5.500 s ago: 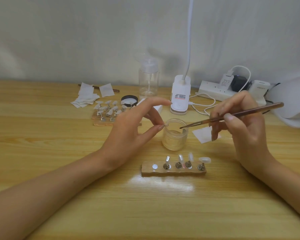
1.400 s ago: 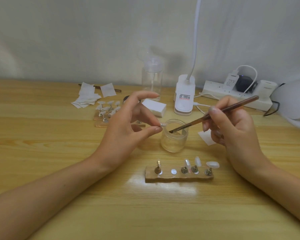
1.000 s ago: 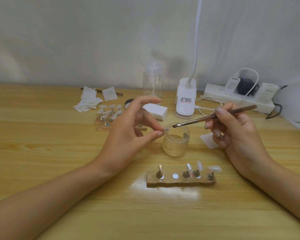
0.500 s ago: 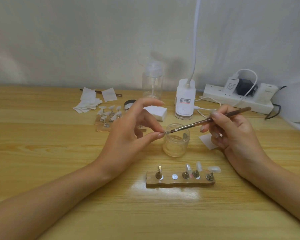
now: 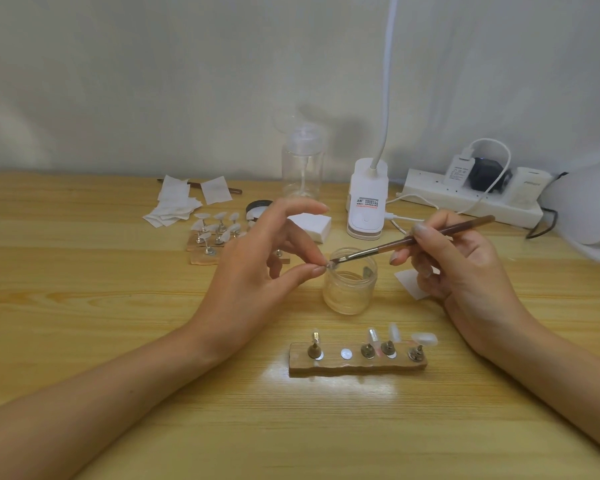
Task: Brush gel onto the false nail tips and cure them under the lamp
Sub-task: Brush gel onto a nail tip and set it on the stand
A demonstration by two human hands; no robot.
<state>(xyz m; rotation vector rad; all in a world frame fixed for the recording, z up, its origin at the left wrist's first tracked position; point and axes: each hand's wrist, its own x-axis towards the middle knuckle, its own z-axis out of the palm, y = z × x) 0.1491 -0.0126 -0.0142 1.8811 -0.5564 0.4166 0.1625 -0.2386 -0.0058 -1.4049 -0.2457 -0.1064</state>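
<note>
The nail tip (image 5: 330,266) in the grip of the left hand (image 5: 253,278) is too small to see well; only a pale speck shows between thumb and finger, and whether the brush (image 5: 413,240) touches it I cannot tell. This hand covers part of the far wooden holders (image 5: 203,259) and of a black lid (image 5: 257,204). The right hand (image 5: 465,271) hides a part of a white wipe (image 5: 406,280). The white curing lamp (image 5: 589,209) is cut by the right edge, the neck of the desk lamp (image 5: 366,216) by the top edge, and its label is too small to read.
</note>
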